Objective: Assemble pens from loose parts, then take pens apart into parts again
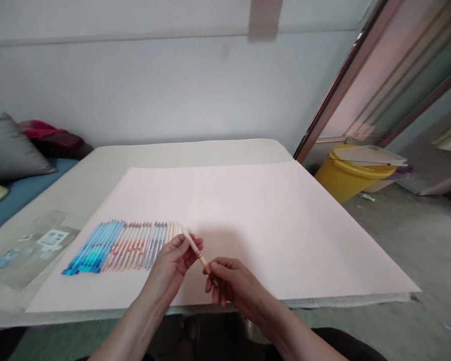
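Between my two hands is a peach and white pen [197,252], tilted with its pale end up and to the left. My left hand [178,255] grips the pen near its upper part between thumb and fingers. At the lower end, my right hand [231,278] pinches it, and the fingers hide part of that end. Left of my hands lies a row of pens side by side: blue pens [95,245], pinkish-red pens [130,245] and grey-blue pens [157,245]. A few peach pens [172,230] lie at the row's right end, partly covered by my left hand.
A pale pink sheet [285,225] covers much of the cream table [195,153]. Clear plastic packaging [41,245] lies at the left. Beyond are a grey cushion [15,148] and dark red cloth [56,138]. A yellow bucket [338,175] stands on the floor at right.
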Motion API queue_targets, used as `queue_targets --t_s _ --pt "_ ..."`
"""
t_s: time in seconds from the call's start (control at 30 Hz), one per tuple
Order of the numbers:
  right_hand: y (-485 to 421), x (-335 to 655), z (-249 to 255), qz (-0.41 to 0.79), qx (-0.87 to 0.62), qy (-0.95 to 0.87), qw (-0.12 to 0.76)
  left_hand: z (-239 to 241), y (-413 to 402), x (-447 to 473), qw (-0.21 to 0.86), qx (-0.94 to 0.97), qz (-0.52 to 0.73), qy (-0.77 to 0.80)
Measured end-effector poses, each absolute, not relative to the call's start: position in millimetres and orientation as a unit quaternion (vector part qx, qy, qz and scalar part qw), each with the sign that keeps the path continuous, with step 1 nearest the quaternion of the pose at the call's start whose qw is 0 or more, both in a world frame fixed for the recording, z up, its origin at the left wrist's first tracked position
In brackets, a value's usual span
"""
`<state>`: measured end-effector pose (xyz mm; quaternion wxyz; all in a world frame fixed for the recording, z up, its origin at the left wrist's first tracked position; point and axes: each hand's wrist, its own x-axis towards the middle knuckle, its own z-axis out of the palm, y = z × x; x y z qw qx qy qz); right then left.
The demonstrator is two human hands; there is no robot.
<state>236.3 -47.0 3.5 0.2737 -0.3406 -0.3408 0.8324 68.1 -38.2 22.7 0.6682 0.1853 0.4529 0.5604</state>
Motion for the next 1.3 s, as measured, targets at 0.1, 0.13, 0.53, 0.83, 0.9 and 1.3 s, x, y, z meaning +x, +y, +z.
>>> queue_targets --t_s 0.1,0.13,0.53,0.83,0.9,1.3 --pt "-49 234 5 0.84 -0.318 -0.332 0.287 21 -41 72 0.684 0.192 0.552 0.437" --pt "-50 233 5 0.842 -0.31 -0.327 0.296 20 -42 75 0.691 0.196 0.545 0.433" --pt "-54 230 17 0.86 -0.294 -0.308 0.283 24 -50 85 0.698 0.181 0.548 0.425" --pt "-59 224 8 0.779 -0.375 -0.409 0.291 16 -53 87 0.628 0.186 0.589 0.474" --pt "-59 223 7 0.776 -0.382 -0.41 0.29 16 -53 87 0.623 0.186 0.589 0.481" --pt "-55 228 9 0.874 -0.273 -0.272 0.296 19 -56 91 0.737 0.192 0.502 0.41"
